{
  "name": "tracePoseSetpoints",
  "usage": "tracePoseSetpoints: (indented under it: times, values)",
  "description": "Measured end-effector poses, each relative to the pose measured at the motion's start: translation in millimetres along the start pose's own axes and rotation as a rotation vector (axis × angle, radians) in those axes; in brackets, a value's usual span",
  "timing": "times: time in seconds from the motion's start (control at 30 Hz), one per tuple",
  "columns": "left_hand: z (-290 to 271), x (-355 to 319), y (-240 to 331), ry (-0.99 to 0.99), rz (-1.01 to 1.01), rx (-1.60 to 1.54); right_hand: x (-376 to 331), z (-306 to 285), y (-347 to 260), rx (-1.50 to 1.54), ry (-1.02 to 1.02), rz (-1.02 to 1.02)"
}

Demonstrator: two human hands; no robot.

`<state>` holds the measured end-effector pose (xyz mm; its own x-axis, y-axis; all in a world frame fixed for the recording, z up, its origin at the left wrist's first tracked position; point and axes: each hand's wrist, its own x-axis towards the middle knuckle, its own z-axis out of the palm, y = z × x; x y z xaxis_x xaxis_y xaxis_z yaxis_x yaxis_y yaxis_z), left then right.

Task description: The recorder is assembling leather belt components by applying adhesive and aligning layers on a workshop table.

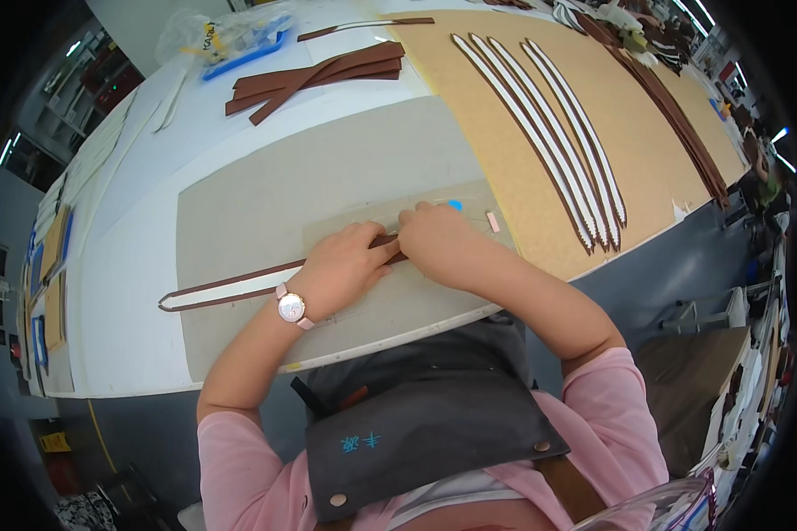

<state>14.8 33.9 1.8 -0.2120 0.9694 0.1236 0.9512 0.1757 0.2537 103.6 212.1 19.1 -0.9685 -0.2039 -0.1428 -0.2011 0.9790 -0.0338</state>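
The long strip (230, 288) might wrinkle or go crooked if the left hand (339, 267) and right hand (434, 248) pull unevenly. It lies on the grey mat (345, 150), white with brown edges and a pointy end. The left hand pinches it; I can't tell if the right hand does.

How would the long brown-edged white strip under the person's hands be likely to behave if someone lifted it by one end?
The strip would probably sag, being long and narrow. It is likely light, since it looks thin. It seems unlikely to roll, as its visible end lies flat across the edge of the grey mat.
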Motion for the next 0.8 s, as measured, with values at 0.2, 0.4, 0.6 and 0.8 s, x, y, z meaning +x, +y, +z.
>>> tracePoseSetpoints:
  times: [0.2,0.4,0.6,0.8]
  values:
    - [5,1,-1,0.057,0.028,0.044,-18,40,14,0.162,0.253,0.011]
    - [7,2,-2,0.104,0.022,0.073,-42,59,17,0.446,0.551,0.009]
    - [6,3,-1,0.116,0.023,0.075,-48,65,20,0.392,0.582,-0.068]
    - [5,1,1,0.026,-0.042,0.047,-44,57,-7,0.148,0.571,-0.092]
